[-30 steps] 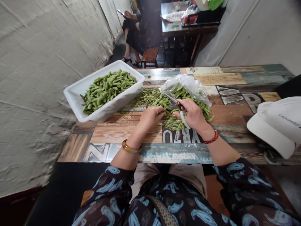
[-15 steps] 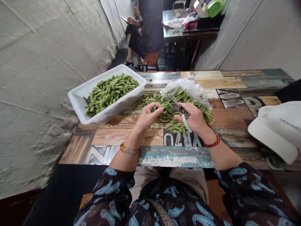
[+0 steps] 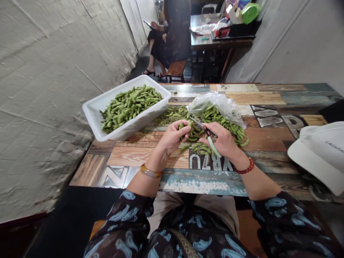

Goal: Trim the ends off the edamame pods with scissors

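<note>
Currently I'm watching, through the head camera, the left hand (image 3: 173, 137) pinching a green pod (image 3: 181, 125) between thumb and curled fingers; it may be holding more than one, since the fingers are covering much of it. The right hand (image 3: 221, 139) is gripping the scissors (image 3: 198, 124), fingers bent about a smooth, pale handle (image 3: 214, 147), and the slim metal blades are pointing forward and left, above the loose pods (image 3: 194, 136). Those are lying on the table (image 3: 150, 156) between the hands, plump and curved. Just beyond, a clear bag (image 3: 219, 102) is sitting in thin, shiny crumples over a further heap (image 3: 227, 123). To its left I'm seeing trimmings (image 3: 167, 117), a fine, crumbly scatter just beside the tub (image 3: 141, 126). The white tub, rounded at its corners, is standing at a slant and holding a mound (image 3: 131, 107) of bumpy pods. The table is showing a patchwork of wood grain, flaking blue paint and lettering. Over to the right, a white cap (image 3: 319, 150) with a curved peak is resting. A glossy amber bangle (image 3: 151, 171) is circling the left wrist; round red beads (image 3: 245, 167) are circling the right.
</note>
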A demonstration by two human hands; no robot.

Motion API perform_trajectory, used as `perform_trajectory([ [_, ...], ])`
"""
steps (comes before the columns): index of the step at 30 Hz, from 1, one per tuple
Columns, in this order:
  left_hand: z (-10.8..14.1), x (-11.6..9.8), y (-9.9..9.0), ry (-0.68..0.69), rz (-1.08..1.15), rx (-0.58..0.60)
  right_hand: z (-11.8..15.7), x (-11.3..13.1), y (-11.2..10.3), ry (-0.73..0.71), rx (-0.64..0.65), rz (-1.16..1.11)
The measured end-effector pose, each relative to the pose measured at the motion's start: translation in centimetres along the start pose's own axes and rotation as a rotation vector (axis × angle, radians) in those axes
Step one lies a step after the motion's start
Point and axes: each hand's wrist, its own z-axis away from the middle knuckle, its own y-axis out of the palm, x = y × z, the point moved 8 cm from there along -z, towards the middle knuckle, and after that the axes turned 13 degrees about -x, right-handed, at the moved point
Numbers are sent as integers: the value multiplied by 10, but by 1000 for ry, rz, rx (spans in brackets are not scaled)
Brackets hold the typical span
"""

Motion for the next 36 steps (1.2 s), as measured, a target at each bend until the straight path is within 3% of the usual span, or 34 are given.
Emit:
perform_trajectory([
  [17,3,3,9,52,-141,84,0,9,5,-18,89,-60],
  [29,3,-6,4,201,-234,36,1,5,5,0,102,-74],
  [32,1,-3,3,158,-222,19,1,3,6,17,105,-28],
  [36,0,-1,2,52,-79,-12,-2,-4,-3,62,-23,21],
])
